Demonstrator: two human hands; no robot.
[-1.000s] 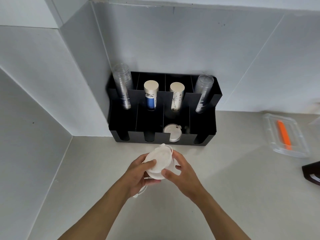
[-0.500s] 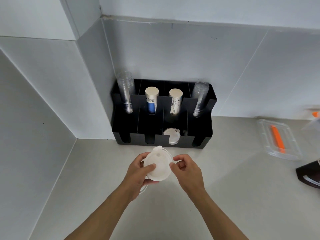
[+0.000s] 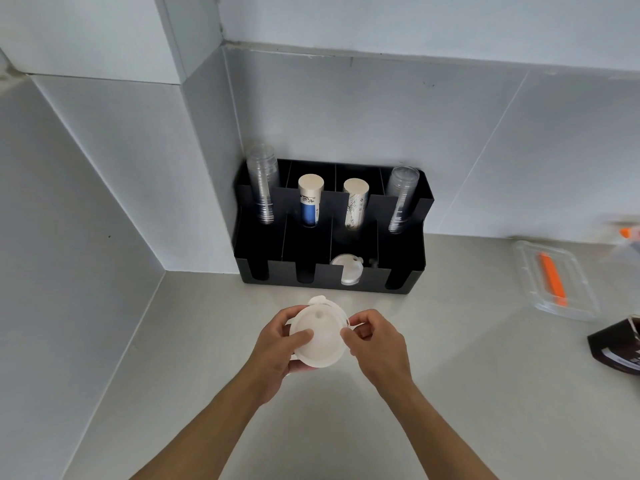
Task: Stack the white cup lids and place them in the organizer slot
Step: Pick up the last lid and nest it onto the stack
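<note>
A stack of white cup lids (image 3: 322, 332) is held above the counter, in front of the black organizer (image 3: 332, 287). My left hand (image 3: 277, 344) grips the stack from the left, thumb on top. My right hand (image 3: 375, 342) pinches the stack's right rim with its fingertips. One more white lid (image 3: 346, 271) lies in the organizer's third front slot from the left. How many lids are in the held stack is hidden.
The organizer's back slots hold two stacks of clear cups (image 3: 263, 183) and two stacks of paper cups (image 3: 310, 199). A clear plastic container (image 3: 554, 282) with an orange item lies at the right. A dark packet (image 3: 620, 351) sits at the right edge. Walls close the left and back.
The camera view has shifted, so the organizer sits lower in frame. My right hand has moved from beside the lids to pinching their right rim.
</note>
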